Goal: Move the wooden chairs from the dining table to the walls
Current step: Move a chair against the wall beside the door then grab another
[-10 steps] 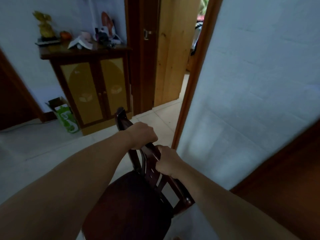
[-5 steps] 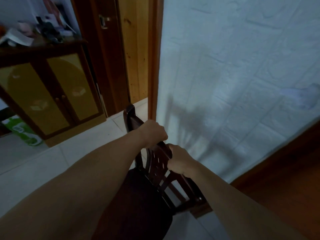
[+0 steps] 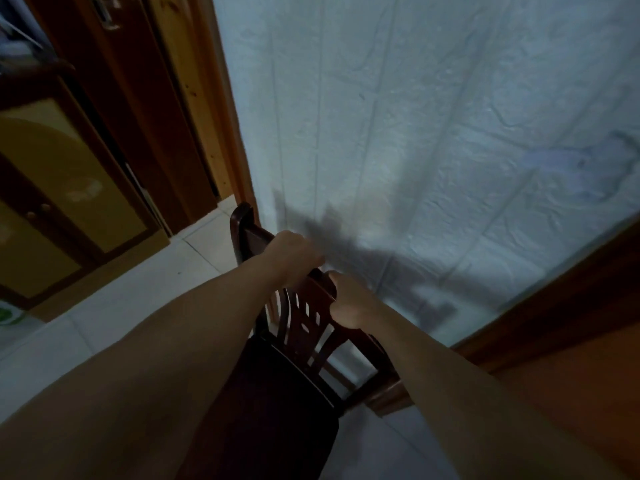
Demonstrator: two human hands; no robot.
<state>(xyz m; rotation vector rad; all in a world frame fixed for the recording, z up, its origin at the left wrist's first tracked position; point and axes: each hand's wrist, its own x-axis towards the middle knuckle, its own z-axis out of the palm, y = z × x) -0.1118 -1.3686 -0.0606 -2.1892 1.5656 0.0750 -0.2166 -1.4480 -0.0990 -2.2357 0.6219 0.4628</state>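
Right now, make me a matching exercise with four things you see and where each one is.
Things:
1. dark wooden chair
2. white brick-textured wall
3. brown cabinet with yellow door panels
4. left hand

Places:
A. far left of the view
B. gripping the chair's top rail
C. directly beyond the chair back
D. centre, between both forearms

Pairs: 1-D, 2-C, 3-A, 4-B

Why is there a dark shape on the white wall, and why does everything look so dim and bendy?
Head view: the dark shape on the wall is a shadow behind the chair and both hands, left and right; the room is dimly lit, so colours look murky; the wide-angle lens makes the door frame lean and the edges look soft.
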